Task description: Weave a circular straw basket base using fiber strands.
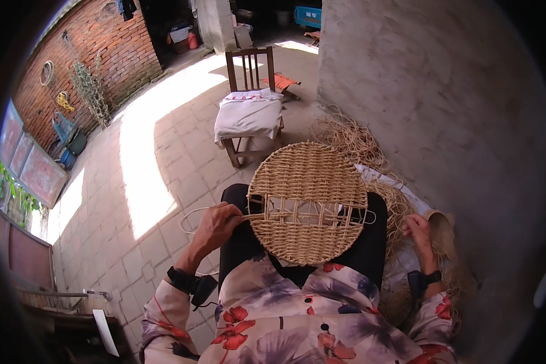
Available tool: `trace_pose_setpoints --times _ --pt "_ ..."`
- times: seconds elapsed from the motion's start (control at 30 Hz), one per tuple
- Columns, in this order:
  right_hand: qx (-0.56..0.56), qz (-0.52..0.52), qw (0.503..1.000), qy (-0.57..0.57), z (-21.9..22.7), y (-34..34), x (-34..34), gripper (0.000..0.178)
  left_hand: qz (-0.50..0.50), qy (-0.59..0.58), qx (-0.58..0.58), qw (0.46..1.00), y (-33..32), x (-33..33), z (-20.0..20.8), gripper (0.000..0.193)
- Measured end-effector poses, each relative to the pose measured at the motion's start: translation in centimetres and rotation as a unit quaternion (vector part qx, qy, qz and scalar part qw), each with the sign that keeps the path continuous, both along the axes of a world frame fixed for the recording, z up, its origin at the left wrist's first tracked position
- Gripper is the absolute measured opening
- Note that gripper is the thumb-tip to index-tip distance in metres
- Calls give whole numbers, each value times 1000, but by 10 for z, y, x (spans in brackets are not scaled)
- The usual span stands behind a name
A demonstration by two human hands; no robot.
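Paved ground [182, 164] of a courtyard, lit in bright patches, spreads between a brick wall [127, 45] at the far left and a grey plastered wall [431, 91] on the right. Your left hand [217, 223] grips a twisted cord strand [255, 216] between thumb and fingers, just beside the left rim of the round woven panel [309, 170]. Your right hand [417, 229] is raised to the right of the panel, apart from it, with its fingers curled; you cannot tell from this view whether it holds anything. That panel lies over your lap on your dark trousers [233, 246], densely woven at its far and near parts, with an open band across the middle where the bare ribs show. One thin loop [371, 216] sticks out past its right rim. Black straps [182, 279] circle both your wrists, over or beside the cuffs of your floral shirt [285, 309]. Just beyond your right hand stands a tan, rounded object [441, 233], its kind unclear. Loose cord [349, 138] is heaped along the foot of the plastered wall, some of it by a white sheet [406, 197]. Farther off stands a wooden chair [232, 73] with a white cloth [249, 118] over its seat, and behind it an orange-topped stool [280, 82]. A yellow coil [65, 101] hangs on the bricks at the far left.
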State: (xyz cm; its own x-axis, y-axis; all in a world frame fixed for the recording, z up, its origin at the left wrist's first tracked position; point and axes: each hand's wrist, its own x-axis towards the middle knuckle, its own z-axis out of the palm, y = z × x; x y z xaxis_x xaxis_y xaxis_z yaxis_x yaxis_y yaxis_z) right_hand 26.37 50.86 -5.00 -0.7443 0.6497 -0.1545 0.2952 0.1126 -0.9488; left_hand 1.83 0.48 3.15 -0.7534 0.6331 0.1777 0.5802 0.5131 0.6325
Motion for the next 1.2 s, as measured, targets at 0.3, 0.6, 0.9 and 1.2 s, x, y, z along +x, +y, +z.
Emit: trace_pose_setpoints --times 0.3,0.6,0.9,1.2 --pt "69 -20 997 -5 24 -14 2 20 268 259 -123 920 -51 -33 15 37" --pt "401 249 871 137 80 -172 -83 23 -143 252 4 957 127 38 -2 27" --pt "489 187 850 61 76 -170 -85 14 -111 253 15 961 146 42 -18 19" --pt "342 255 902 71 71 -155 -77 10 -105 209 5 972 146 45 -18 15"
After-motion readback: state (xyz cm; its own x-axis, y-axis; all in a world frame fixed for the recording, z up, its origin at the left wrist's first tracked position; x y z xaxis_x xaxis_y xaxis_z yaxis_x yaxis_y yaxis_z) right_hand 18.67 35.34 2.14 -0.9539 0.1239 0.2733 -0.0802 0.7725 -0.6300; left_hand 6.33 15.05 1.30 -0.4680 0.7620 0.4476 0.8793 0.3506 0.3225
